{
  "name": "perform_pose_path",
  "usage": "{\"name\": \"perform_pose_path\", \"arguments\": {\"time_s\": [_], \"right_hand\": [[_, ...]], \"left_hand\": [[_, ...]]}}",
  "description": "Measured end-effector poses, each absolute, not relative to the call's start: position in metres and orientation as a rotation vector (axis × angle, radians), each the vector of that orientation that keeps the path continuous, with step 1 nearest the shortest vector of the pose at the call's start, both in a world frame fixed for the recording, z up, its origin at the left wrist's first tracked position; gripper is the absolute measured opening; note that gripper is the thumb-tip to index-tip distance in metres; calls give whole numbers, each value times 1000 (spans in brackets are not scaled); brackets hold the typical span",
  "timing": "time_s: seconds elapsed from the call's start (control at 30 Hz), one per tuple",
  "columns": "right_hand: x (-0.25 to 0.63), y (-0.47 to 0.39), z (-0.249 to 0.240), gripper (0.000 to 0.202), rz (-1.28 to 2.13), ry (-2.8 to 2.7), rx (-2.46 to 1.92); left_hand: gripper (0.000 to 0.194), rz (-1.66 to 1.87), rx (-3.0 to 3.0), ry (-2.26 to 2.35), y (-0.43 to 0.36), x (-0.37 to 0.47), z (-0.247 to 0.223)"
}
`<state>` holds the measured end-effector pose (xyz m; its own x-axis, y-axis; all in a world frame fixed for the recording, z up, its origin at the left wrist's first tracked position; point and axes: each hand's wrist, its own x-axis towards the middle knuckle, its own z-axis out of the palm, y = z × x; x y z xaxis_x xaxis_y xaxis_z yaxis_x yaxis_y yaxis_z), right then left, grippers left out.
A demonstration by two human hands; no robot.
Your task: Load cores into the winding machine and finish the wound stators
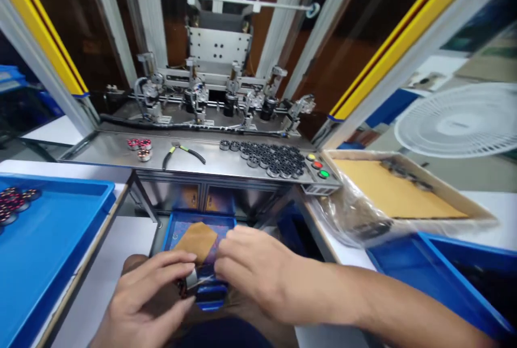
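Observation:
My left hand [147,297] grips a small round wound part, like a motor stator [183,286], between thumb and fingers. Dark coppery windings and a pale side of it show; the rest is behind the fingers. Close beside it, my right hand [258,275] is closed with its fingers pinched together. Thin pale strands run from the stator toward those fingertips, but what they pinch is hidden. Below both hands sits a blue bin [167,237] with a piece of brown cardboard [196,241] in it.
Ahead, a metal bench [218,162] bears pliers [183,152], several red wound stators [139,146] and many black rings [278,159]. Push buttons [318,165] sit at its right end. A blue tray [72,229] stands left; a cardboard box [396,192] and a fan [456,122] are right.

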<state>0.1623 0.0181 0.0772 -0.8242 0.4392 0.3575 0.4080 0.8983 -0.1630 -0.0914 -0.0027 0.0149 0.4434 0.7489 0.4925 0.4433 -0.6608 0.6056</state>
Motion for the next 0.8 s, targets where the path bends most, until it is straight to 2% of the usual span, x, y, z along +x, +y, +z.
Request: {"name": "perform_pose_path", "arguments": {"time_s": [0.13, 0.2, 0.3, 0.4, 0.47, 0.6, 0.8], "right_hand": [[140, 92, 78, 20, 229, -2535, -1035], [112, 135, 77, 49, 311, -2252, -1458], [65, 188, 69, 83, 353, -2060, -1744], [37, 215, 60, 94, 464, -1945, -1989], [35, 221, 55, 83, 522, -1928, -2075], [57, 225, 49, 47, 534, -2013, -2026], [99, 231, 53, 28, 702, -1959, -1890]], "left_hand": [[34, 1256, 1945, 1202, -6, -104, 0], [34, 1366, 1766, 1247, -6, -101, -6], [35, 1494, 1650, 1278, -7, -95, -10], [36, 1536, 1597, 1301, -12, -93, -10], [35, 1527, 1521, 1322, -15, -95, -8], [33, 1519, 1331, 1299, -18, -97, -3], [33, 1451, 1176, 1171, -10, -87, 3]]}}
